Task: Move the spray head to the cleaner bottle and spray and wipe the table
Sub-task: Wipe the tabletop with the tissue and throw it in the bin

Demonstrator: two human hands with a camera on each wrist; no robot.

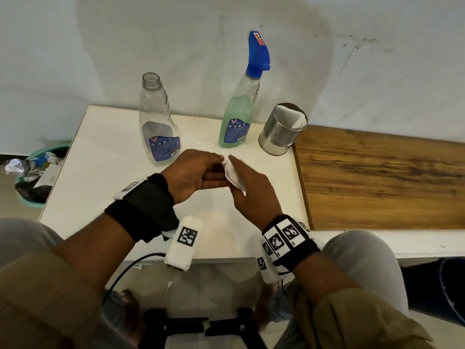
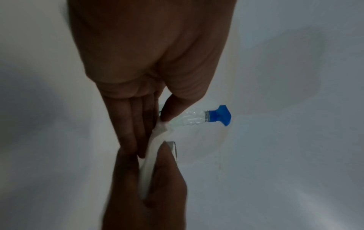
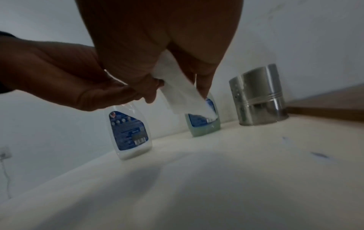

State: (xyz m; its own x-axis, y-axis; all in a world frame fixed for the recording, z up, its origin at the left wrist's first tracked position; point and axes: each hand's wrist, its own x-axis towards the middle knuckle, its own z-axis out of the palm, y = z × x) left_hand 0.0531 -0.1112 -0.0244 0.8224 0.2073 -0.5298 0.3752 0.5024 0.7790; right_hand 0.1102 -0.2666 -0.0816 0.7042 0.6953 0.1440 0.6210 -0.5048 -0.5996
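Observation:
A folded white tissue point(image 1: 234, 176) is held above the middle of the white table point(image 1: 100, 172) by both hands. My left hand point(image 1: 217, 170) pinches its left edge between thumb and fingers point(image 2: 128, 124). My right hand point(image 1: 239, 173) grips the other side, and the tissue point(image 3: 183, 96) hangs from that hand's fingers. The cleaner bottle point(image 1: 237, 122), with green liquid, stands at the back of the table. The blue spray head point(image 1: 258, 54) sits on its neck. An empty clear bottle point(image 1: 154, 122) without a cap stands to its left.
A steel can point(image 1: 279, 137) with a tissue inside stands right of the cleaner bottle. A wooden board point(image 1: 377, 177) adjoins the table on the right. A green bin point(image 1: 32, 177) full of waste sits on the floor at the left. A white wall rises behind.

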